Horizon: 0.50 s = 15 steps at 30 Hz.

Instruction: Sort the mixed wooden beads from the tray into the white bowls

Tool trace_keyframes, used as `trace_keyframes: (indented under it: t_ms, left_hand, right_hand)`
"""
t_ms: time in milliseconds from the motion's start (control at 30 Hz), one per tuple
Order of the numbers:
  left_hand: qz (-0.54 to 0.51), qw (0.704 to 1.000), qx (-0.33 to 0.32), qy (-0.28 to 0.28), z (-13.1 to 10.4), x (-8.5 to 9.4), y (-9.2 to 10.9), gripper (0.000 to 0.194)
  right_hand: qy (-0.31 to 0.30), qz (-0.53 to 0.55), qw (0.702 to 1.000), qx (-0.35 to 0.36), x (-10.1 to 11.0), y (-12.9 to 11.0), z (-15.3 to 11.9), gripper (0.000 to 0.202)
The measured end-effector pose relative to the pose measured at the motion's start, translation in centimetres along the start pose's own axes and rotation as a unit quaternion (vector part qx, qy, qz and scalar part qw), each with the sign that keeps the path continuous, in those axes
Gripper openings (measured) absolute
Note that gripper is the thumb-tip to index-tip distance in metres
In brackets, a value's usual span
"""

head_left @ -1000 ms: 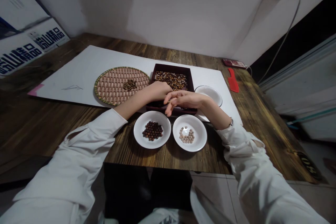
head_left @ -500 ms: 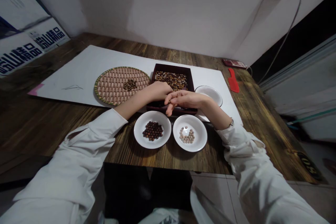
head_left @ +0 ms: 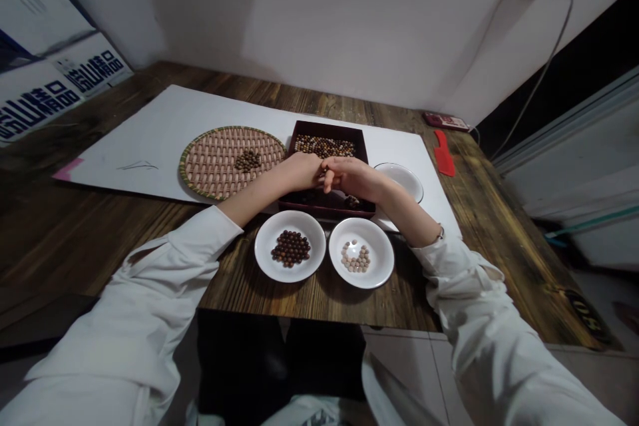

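Both my hands meet over the dark red open box [head_left: 368,153], which holds a heap of small mixed-colour beads [head_left: 327,146]. My left hand [head_left: 303,170] reaches in from the left, back up; its fingertips are hidden at my right hand. Over the box's near half, my right hand [head_left: 352,177] has its fingers bent and apart, touching or nearly touching the left; any bead between them is too small to make out. A few dark beads [head_left: 352,201] lie below it in the box. In front stand a white bowl [head_left: 264,243] of dark brown beads and another white bowl [head_left: 384,266] of pale beads.
Left of the box, a round woven tray [head_left: 210,160] carries a small pile of brown beads [head_left: 248,160]. Another white bowl [head_left: 407,180] stands right of it. A white board [head_left: 150,133] lies underneath. Farther right are a red scraper-like tool [head_left: 443,153] and a corded phone-like object [head_left: 446,122].
My right hand has moved up and slightly right, its fingers drawn in from a lower, more spread pose. Dark beads in the box's near right corner now show. My left hand has barely shifted.
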<state>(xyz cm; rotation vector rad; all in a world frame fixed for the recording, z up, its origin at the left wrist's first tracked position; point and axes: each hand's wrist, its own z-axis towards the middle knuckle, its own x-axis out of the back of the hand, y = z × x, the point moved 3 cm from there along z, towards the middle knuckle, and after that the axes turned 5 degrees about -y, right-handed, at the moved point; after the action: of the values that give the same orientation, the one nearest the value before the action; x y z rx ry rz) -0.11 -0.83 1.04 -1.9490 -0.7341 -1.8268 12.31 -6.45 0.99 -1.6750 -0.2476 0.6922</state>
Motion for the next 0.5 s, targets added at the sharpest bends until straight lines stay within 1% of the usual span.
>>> trace_keyframes:
  t_ms: [67, 133, 233, 400, 500]
  left_hand:
    - [-0.002, 1.000, 0.010, 0.017, -0.1, 0.1, 0.0, 0.031]
    - [-0.008, 0.999, 0.023, 0.032, -0.3, 0.4, 0.1, 0.037]
    - [-0.021, 0.998, 0.032, 0.056, -0.6, 0.8, 0.4, 0.045]
    - [-0.030, 0.996, 0.034, 0.082, -0.8, 1.2, 0.6, 0.041]
    - [-0.041, 0.995, 0.022, 0.094, -0.7, 1.2, 0.6, 0.040]
  right_hand:
    - [0.042, 0.022, 0.999, 0.002, 0.5, 0.1, 0.2, 0.010]
    - [0.081, 0.041, 0.996, -0.005, 0.9, 0.2, 0.4, 0.009]
    - [0.123, 0.061, 0.991, -0.002, 1.2, 0.2, 0.5, 0.010]
    - [0.135, 0.080, 0.988, 0.014, 1.2, 0.1, 0.5, 0.023]
    - [0.133, 0.077, 0.988, 0.019, 1.0, 0.0, 0.5, 0.022]
